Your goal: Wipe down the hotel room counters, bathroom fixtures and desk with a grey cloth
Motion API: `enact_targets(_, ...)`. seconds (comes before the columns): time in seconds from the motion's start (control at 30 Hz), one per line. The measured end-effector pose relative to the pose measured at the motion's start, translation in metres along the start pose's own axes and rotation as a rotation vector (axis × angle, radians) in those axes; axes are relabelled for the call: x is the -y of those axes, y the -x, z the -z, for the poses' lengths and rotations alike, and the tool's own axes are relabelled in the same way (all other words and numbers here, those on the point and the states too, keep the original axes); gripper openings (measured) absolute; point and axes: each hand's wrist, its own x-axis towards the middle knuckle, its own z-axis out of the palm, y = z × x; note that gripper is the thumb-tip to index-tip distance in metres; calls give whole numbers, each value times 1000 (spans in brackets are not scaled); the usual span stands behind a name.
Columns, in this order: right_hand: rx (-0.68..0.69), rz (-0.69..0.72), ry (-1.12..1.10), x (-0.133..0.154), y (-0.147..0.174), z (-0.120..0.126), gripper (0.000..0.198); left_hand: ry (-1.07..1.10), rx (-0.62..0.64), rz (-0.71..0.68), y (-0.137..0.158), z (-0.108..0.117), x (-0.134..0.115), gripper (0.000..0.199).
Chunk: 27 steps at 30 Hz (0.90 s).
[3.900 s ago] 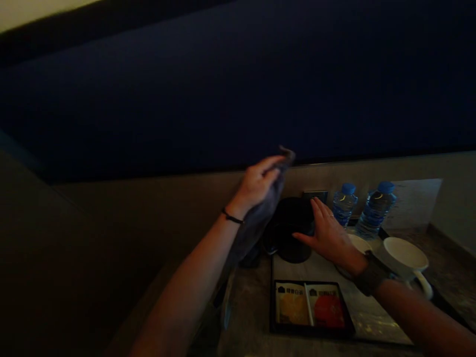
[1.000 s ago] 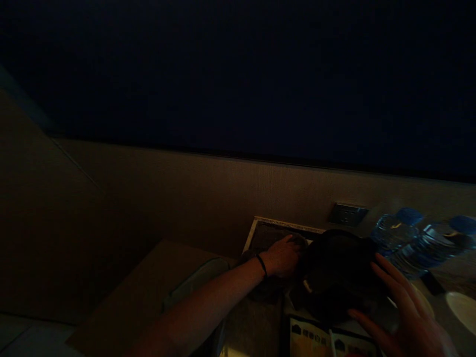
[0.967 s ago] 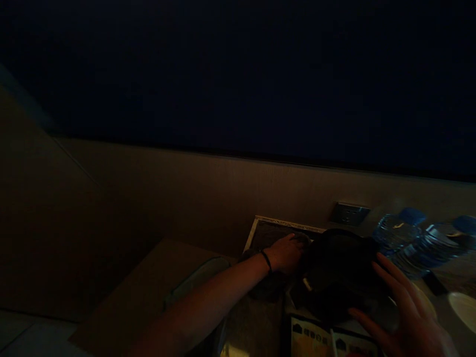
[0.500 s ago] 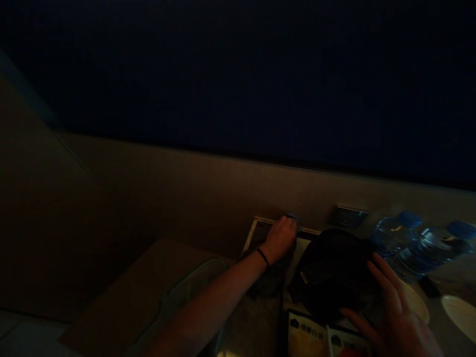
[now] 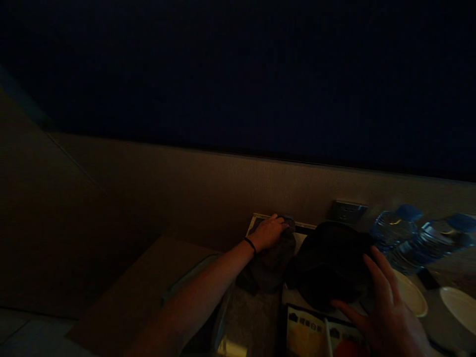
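My left hand (image 5: 269,233), with a dark band at the wrist, lies over a dark brownish piece of cloth (image 5: 273,263) near the wall. Its fingers are stretched out over the top of the cloth; the fingertips are hard to make out. To the right sits a soft black cloth thing (image 5: 334,267), too dark to tell its kind. My right hand (image 5: 390,307) is at the right side of it, thumb and fingers spread wide, the tips touching or close to its edge. Below lies a printed menu-like sheet (image 5: 307,332) with large characters, partly covered.
Two clear water bottles with blue caps (image 5: 396,228) stand at the right by the wall. Pale plates (image 5: 461,305) lie near them, beside a small dark flat object (image 5: 427,278). A wall socket (image 5: 347,212) sits above the table. A chair back (image 5: 193,272) is at lower left.
My left hand has shifted slightly left, its fingers flattening from a closed grip, and more of the brownish cloth shows. My right hand stays by the black thing, moved slightly left.
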Motion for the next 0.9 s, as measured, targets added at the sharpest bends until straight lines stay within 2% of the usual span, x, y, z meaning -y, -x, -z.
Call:
enact_targets(0.13,49,-21,-103,-2,-12,-7,84,21,85,122,38,1,5,32)
enact_targets(0.3,63,25,-214,-13,-33,-19,81,46,124,72,78,2,-20,33)
enact_targets(0.43,79,11,-252,-15,-43,-20,85,138,150,62,109,21,-35,35)
enact_targets(0.53,104,-3,-265,-14,-46,-17,92,297,173,78,128,42,-42,35)
enact_targets(0.57,109,-8,-272,-14,-46,-15,94,347,204,80,134,49,-46,42)
enact_targets(0.67,129,-34,-301,-12,-46,-11,99,397,352,94,157,58,-63,91)
enact_targets(0.7,138,-46,-312,-12,-46,-9,100,382,390,101,167,56,-71,99)
enact_targets(0.77,155,-73,-331,-12,-46,-7,102,323,399,131,192,44,-88,100)
enact_targets(0.9,155,-105,-341,-14,-47,-5,108,170,250,183,244,4,-118,74)
